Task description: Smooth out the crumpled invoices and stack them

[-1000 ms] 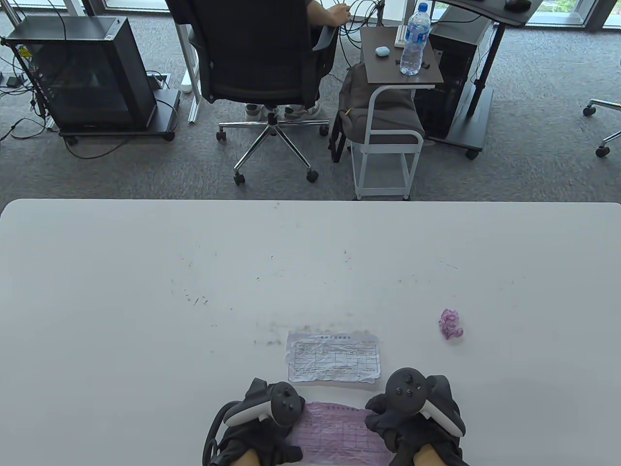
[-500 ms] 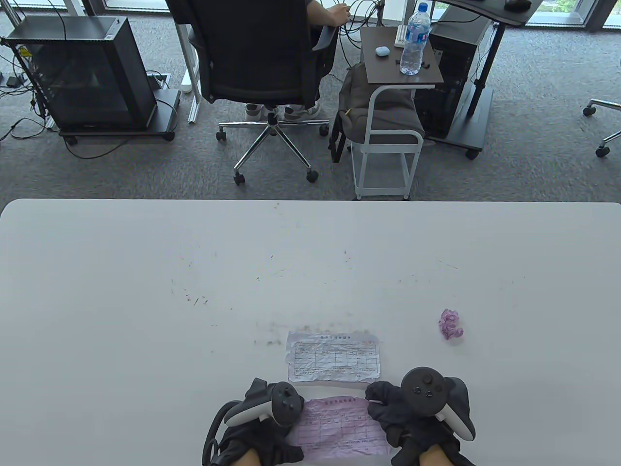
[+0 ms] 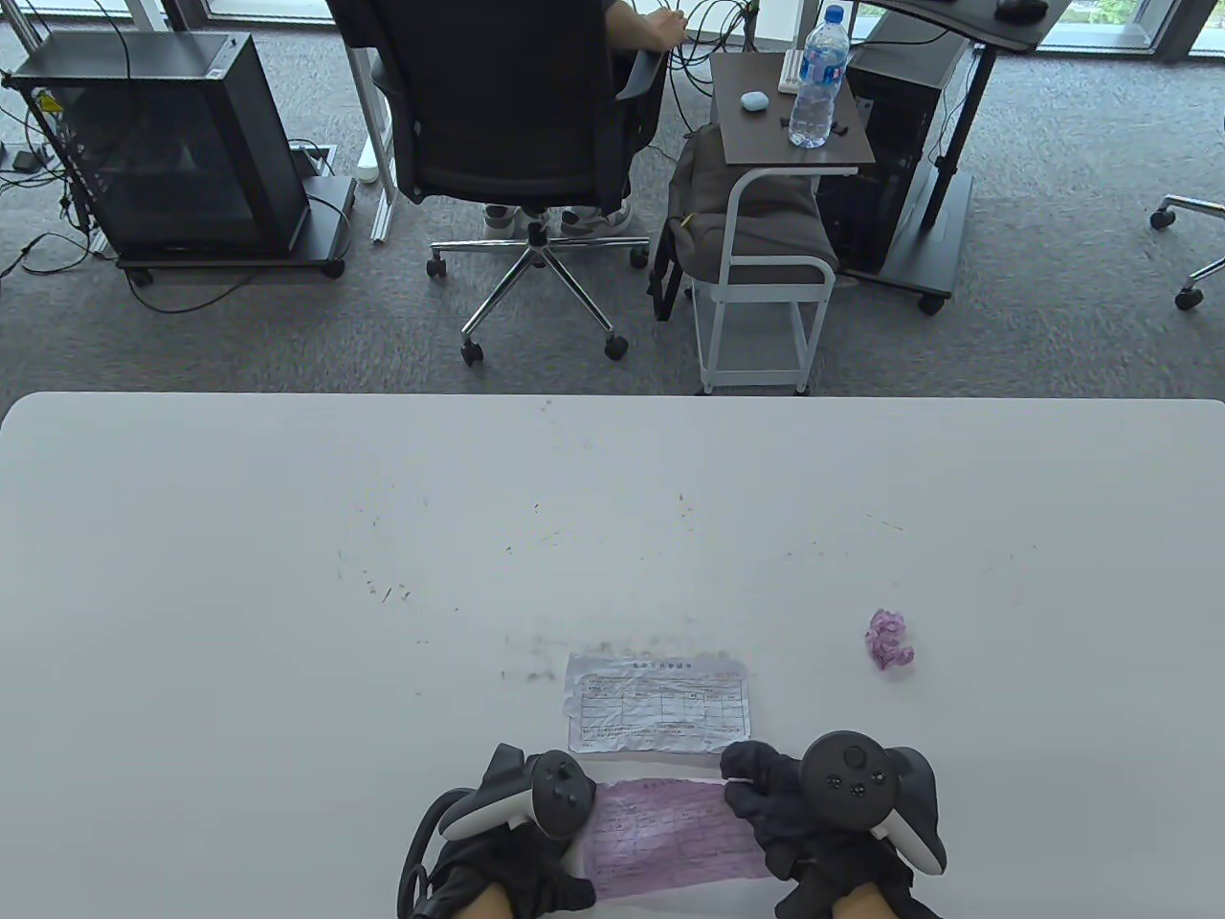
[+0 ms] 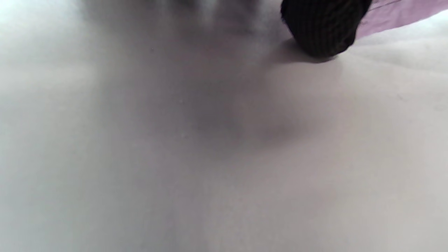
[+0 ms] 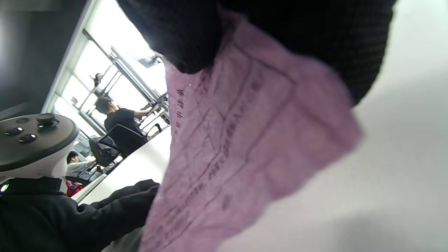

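A pink invoice [image 3: 670, 835] lies partly flattened at the table's near edge. My left hand [image 3: 522, 823] holds its left end and my right hand [image 3: 766, 799] pinches its right end, lifting that edge. In the right wrist view the pink invoice [image 5: 245, 140] hangs from my gloved fingers [image 5: 196, 38]. In the left wrist view one gloved fingertip [image 4: 323, 26] rests by the pink sheet's edge [image 4: 392, 17]. A flattened white invoice [image 3: 658, 704] lies just beyond. A crumpled pink ball [image 3: 890, 639] lies to the right.
The white table [image 3: 287, 574] has small dark scuff marks across its middle. Beyond its far edge stand an office chair [image 3: 517, 124] with a seated person, a side table [image 3: 790, 124] with a water bottle, and a computer case [image 3: 163, 144].
My right hand has slid to the right along the pink invoice, stretching it wider and smoother. My left hand has stayed at the sheet's left end.
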